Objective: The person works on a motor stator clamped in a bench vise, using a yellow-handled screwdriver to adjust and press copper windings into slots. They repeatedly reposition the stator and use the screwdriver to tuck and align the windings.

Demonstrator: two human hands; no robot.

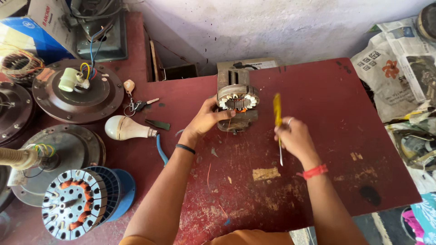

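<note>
On the worn red table, its paint chipped and scratched, a small motor sits near the back edge: a ring-shaped steel stator with slotted teeth and orange copper windings, set in a greyish metal frame. The left hand curls around the motor's left side, thumb against the stator rim. Just right of it, the right hand is closed on a screwdriver with a translucent yellow handle pointing up and a thin steel shaft pointing down toward the person; it is clear of the motor.

Left of the hands lie a white bulb, a bunch of keys and a blue cable. Round brown fan housings and a blue-cased stator crowd the left side. Crumpled newspaper lies to the right.
</note>
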